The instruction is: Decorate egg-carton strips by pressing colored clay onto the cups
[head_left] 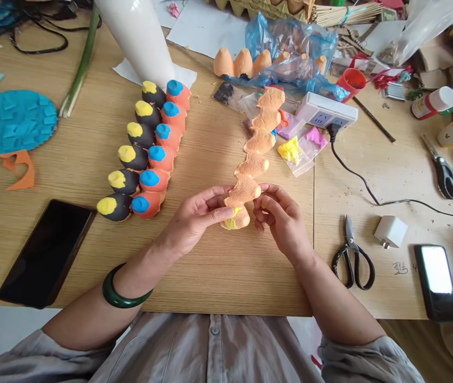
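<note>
A long orange strip of egg-carton cups (256, 141) stretches away from me across the wooden table (218, 266). My left hand (196, 215) pinches its near end from the left, thumb on a cup with a yellow patch. My right hand (280, 215) grips the same end from the right, fingers curled. Left of the hands lies a double row of painted carton cups (147, 151), black with yellow tips and orange with blue tips. Small bags of yellow and pink clay (300, 146) lie just right of the strip.
A black phone (47, 252) lies at the left front, a lit phone (437, 279) at the right front. Black scissors (352, 255), a white charger (389, 231), a power strip (324, 110) with its cable, a white vase (139, 37) and a blue plastic bag (290, 50) surround the work spot.
</note>
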Available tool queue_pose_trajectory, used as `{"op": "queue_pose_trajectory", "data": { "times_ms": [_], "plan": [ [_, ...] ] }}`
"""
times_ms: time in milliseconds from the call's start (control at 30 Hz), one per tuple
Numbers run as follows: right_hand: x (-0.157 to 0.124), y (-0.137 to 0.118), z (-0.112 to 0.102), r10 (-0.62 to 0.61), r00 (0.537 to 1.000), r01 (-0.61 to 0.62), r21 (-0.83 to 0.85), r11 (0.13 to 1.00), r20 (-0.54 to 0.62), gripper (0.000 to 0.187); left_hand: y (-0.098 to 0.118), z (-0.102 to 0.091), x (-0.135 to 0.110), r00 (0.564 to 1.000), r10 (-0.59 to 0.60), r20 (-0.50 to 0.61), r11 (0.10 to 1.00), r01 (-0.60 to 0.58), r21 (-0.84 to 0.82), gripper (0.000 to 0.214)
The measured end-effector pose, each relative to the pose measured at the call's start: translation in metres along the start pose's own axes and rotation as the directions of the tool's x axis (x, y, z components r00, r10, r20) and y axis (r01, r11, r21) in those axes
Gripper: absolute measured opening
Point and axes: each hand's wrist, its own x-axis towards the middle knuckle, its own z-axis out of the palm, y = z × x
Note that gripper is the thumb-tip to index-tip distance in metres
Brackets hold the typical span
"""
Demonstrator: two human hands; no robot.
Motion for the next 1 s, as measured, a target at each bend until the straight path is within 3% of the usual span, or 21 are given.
{"op": "queue_pose_trajectory", "data": {
  "times_ms": [167,300,367,433,600,733,867,1000],
  "plan": [
    [0.000,0.000,-0.001,0.033,0.999,-0.033,0.019,0.999,0.005,0.017,0.001,0.003,0.000,0.999,0.010,0.047,0.997,-0.007,-0.076,0.043],
    [0.002,-0.004,-0.004,0.190,0.958,-0.224,0.145,0.964,0.216,0.015,0.002,0.003,-0.002,0.997,0.019,0.078,0.996,-0.012,-0.091,0.040],
    [0.004,-0.004,-0.006,0.256,0.912,-0.328,0.194,0.925,0.319,0.026,0.004,0.002,-0.003,0.997,0.017,0.081,0.997,-0.010,-0.083,0.039],
    [0.004,-0.002,-0.007,0.272,0.895,-0.361,0.220,0.906,0.353,0.033,0.005,0.001,-0.004,0.996,0.014,0.085,0.996,-0.007,-0.084,0.039],
    [0.006,0.008,-0.011,0.124,0.924,-0.213,0.218,0.952,0.363,0.031,0.005,-0.001,-0.004,0.988,-0.021,0.156,0.992,0.041,-0.122,0.039],
    [0.010,0.012,-0.020,-0.058,0.868,-0.058,0.216,0.975,0.493,0.038,0.005,0.001,-0.006,0.968,-0.057,0.243,0.989,0.089,-0.120,0.036],
    [0.015,0.008,-0.027,-0.014,0.832,-0.105,0.182,0.978,0.555,0.060,0.004,0.001,-0.008,0.954,-0.074,0.289,0.992,0.099,-0.073,0.036],
    [0.016,0.003,-0.026,0.005,0.877,-0.080,0.136,0.987,0.481,0.065,0.003,-0.003,-0.006,0.934,-0.104,0.341,0.985,0.145,-0.098,0.039]
  ]
}}
